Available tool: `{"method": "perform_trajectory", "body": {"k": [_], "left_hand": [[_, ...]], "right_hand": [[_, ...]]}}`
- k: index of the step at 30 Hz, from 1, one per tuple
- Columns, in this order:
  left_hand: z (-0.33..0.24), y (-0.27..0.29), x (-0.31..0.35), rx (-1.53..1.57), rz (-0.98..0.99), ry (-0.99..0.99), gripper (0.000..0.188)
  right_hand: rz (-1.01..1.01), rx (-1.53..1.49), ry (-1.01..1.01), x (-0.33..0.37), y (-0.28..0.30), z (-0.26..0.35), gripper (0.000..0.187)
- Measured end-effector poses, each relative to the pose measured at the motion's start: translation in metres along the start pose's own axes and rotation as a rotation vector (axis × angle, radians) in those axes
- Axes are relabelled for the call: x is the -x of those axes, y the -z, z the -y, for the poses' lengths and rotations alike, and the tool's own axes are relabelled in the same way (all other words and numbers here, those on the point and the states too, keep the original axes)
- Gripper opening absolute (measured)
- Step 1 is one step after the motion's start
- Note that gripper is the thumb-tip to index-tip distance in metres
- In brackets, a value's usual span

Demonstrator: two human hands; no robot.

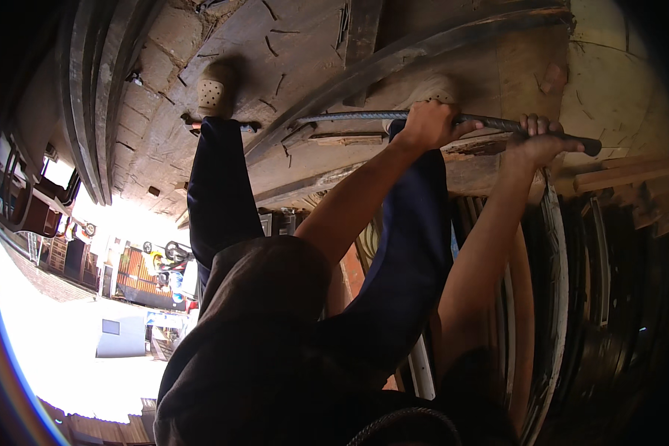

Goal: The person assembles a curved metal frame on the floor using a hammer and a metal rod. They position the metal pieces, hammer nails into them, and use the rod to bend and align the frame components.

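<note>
A long ribbed steel bar [349, 116] lies across the view in front of me, with a thicker dark section at its right end. My left hand [431, 123] is closed round the middle of the bar. Farther right, my right hand [534, 144] grips the thick section close to its tip. The bar's left tip reaches over a long wooden beam [416, 53], near some bent nails [299, 135]. Whether the tip touches the wood or a nail, I cannot tell. Both arms are stretched out, and my legs stand apart on either side of the beam.
My perforated clogs [217, 91] rest among loose nails on the dirty floor. A short tool [193, 123], perhaps a hammer, lies by the left clog. Long dark timbers [111, 89] lean at the left. Stacked planks [557, 297] fill the right side. A bright yard opens at lower left.
</note>
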State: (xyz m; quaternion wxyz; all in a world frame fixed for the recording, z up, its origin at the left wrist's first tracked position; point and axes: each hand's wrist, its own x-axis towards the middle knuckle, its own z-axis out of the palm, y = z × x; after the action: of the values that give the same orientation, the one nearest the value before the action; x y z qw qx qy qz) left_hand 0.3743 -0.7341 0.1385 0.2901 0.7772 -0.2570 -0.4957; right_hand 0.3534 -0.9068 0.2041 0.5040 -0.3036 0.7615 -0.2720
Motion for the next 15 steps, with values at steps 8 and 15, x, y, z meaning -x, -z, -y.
{"method": "perform_trajectory", "body": {"k": [8, 15], "left_hand": [[0.014, -0.019, -0.042, -0.096, -0.057, 0.046, 0.072], [0.024, -0.058, -0.065, -0.13, 0.16, -0.054, 0.064]], "right_hand": [[0.016, 0.106, -0.014, -0.051, -0.038, -0.025, 0.073], [-0.067, 0.132, -0.195, -0.12, -0.004, -0.059, 0.093]]}}
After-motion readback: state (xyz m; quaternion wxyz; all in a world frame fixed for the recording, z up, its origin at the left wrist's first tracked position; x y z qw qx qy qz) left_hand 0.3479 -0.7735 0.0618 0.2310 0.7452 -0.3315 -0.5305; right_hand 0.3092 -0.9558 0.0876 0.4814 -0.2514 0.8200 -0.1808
